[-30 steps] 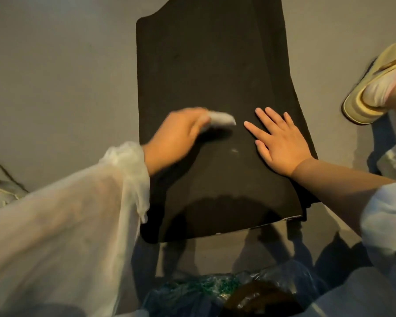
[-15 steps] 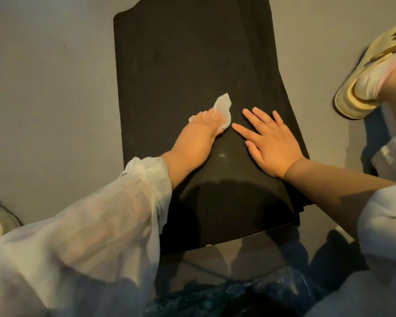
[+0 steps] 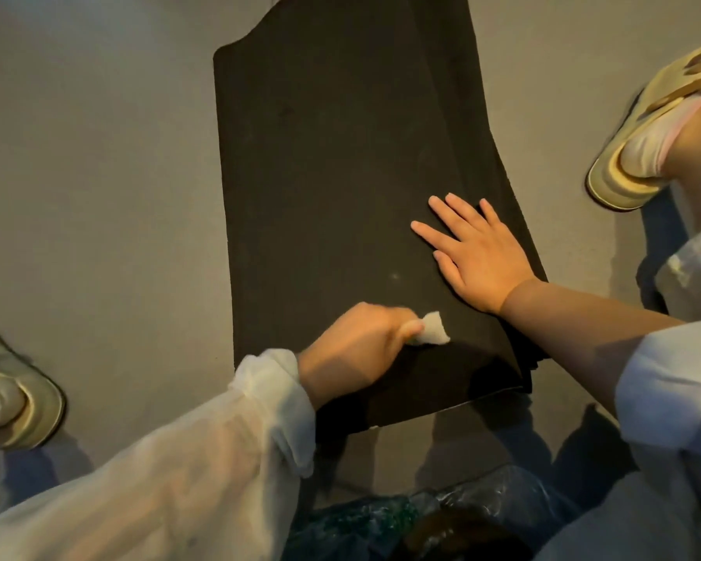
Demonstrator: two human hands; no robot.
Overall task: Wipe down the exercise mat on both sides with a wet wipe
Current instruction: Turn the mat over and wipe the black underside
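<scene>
gripping a wet wipe (image 3: pixel 554 333), the left hand (image 3: pixel 363 344) scrubs the mat (image 3: pixel 332 176) while the flat, open-fingered right hand (image 3: pixel 476 255) pins it steady.

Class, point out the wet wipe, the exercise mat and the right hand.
wet wipe (image 3: pixel 555 333), head view, on its exposed white end.
exercise mat (image 3: pixel 332 164), head view, on its bare middle.
right hand (image 3: pixel 482 257), head view, on its back.

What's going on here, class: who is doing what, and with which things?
A person crouches over a black exercise mat lying on the floor. The left hand grips a white wet wipe against the mat's near end. The right hand lies flat, fingers spread, pressing the mat near its right edge. A slippered foot stands beside it.
</scene>
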